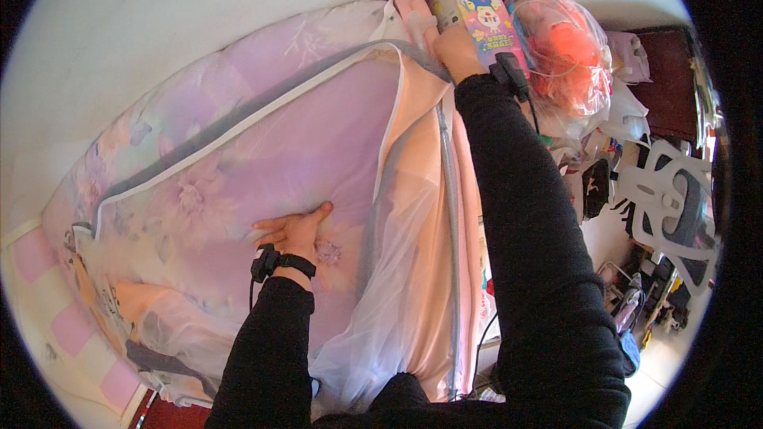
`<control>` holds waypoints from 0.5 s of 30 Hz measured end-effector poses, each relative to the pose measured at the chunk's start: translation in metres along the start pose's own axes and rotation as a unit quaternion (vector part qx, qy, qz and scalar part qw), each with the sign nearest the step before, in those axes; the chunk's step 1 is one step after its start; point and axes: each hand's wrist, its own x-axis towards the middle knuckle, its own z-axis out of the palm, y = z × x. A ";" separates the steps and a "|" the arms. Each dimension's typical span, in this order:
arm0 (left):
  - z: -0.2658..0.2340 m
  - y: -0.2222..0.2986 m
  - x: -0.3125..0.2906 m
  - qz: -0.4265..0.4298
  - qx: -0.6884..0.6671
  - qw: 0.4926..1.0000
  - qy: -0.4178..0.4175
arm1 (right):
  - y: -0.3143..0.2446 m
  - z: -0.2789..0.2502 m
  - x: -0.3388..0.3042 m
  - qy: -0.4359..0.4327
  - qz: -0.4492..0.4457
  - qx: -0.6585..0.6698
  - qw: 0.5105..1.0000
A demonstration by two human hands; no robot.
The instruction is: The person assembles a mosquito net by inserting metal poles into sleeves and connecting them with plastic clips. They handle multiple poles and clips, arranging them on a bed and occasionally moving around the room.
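Head view, Speaker 1: Where did we have the workpiece, and how were our hands set?

Speaker 2: We had the floral bedding (318,131) across the middle and left, with a grey band (425,58) running along it to the far corner. Our left hand (292,232) was over the bedding, fingers spread, gripping nothing; we could not tell how firmly it pressed. Our right hand (457,49) was at that corner, next to the pink strip (411,10) and the pink box (478,14). Its fingers appeared curled, but we could not confirm a grip.

Speaker 1: Which step were we on?

Speaker 2: Adjusting the corner, in our judgement. We saw the peach fabric (429,171) and sheer netting (342,361) hanging in loose folds on the right.

Speaker 1: What did the next move call for?

Speaker 2: Probably a secure hold at the corner, while we steadied the bedding with the left palm and drew the folds straight.
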 end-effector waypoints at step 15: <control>-0.004 0.001 -0.001 -0.003 -0.021 0.999 -0.047 | 0.007 -0.084 -0.001 -0.080 -0.150 0.900 0.401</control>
